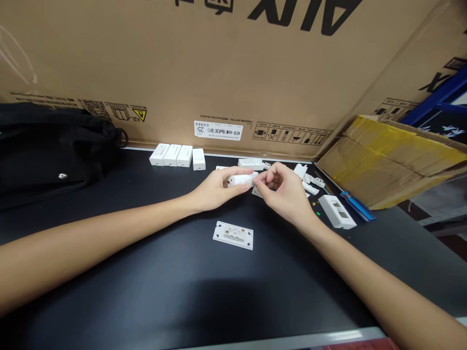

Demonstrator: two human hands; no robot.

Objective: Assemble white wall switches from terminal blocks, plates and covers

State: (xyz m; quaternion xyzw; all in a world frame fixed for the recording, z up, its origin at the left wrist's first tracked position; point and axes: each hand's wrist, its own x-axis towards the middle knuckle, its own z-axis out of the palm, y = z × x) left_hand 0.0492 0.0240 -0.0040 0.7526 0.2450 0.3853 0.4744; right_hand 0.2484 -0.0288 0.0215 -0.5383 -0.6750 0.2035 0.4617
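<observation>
My left hand (215, 188) is closed round a white switch housing (241, 180), thumb along its near side and fingers along the far side. At the housing's right end my right hand (280, 189) is closed in a pinch; whether a small part sits between those fingertips is hidden. Nearer to me on the dark table lies a white switch base plate (221, 234) with brass-coloured screws and a raised middle block. Loose white switch parts (310, 182) are spread behind and beside my right hand, partly covered by it.
Several white switches (170, 154) stand in a row at the back left, right of a black bag (54, 150). A white housing with two openings (336, 212) and a blue-handled tool (357, 205) lie at right. Large cardboard (182, 63) walls the back; a taped box (390, 160) stands right.
</observation>
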